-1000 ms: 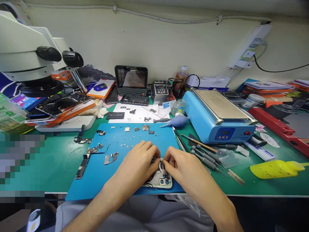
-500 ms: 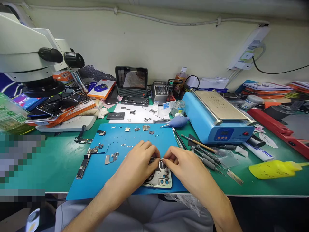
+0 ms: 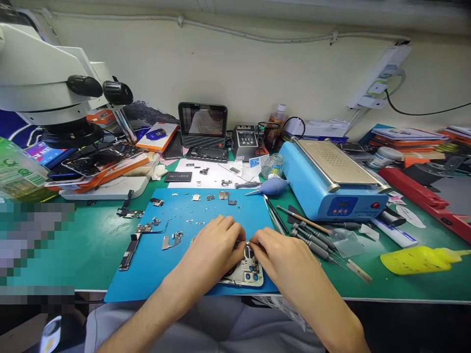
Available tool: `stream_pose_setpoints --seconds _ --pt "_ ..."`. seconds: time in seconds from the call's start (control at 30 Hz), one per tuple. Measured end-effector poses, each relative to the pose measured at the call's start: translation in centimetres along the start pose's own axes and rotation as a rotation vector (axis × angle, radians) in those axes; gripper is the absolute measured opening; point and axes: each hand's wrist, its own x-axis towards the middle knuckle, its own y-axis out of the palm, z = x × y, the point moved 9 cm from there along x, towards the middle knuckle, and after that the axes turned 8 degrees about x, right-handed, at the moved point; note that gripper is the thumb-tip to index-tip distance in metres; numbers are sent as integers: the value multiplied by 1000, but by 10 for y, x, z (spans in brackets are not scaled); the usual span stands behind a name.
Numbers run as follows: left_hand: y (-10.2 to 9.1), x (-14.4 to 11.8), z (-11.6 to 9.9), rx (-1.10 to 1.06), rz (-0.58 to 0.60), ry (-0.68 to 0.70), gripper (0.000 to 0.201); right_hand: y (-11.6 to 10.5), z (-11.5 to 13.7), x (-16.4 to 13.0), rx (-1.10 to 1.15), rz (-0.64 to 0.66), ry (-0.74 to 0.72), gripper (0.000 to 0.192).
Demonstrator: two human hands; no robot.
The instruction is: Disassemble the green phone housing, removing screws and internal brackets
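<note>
An opened phone housing (image 3: pixel 247 272) lies on the blue work mat (image 3: pixel 154 264) at the near edge of the bench. My left hand (image 3: pixel 215 250) rests on its left part, fingers curled down over it. My right hand (image 3: pixel 281 255) meets it from the right. Both sets of fingertips pinch a small thin metal piece (image 3: pixel 247 242) just above the housing. What the piece is cannot be made out. Small screws and brackets (image 3: pixel 211 197) are spread over the far half of the mat.
A circuit board (image 3: pixel 129 251) and flex parts lie at the mat's left. Screwdrivers and tweezers (image 3: pixel 312 239) lie to the right, before a blue heating plate (image 3: pixel 331 181). A microscope (image 3: pixel 55 93) stands far left, a yellow bottle (image 3: pixel 419 259) lies far right, an air blower (image 3: pixel 272 185) behind the mat.
Both hands stay pinched together over the housing, with only a slight shift. The view has moved a little.
</note>
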Motion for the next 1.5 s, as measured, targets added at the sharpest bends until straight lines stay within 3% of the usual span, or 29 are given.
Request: stream_pose_setpoints --seconds 0.27,0.53,1.0,1.5 --pt "0 2 -1 43 8 -2 10 -1 10 -6 -128 -94 -187 24" --pt "-3 2 -3 35 4 -12 10 -1 17 -7 -212 -174 -245 27" --pt "-3 -1 1 -13 -27 2 8 2 23 -10 -270 -188 -304 32" --pt "-4 1 0 -4 -19 -3 10 -3 22 -8 -243 -225 -246 30"
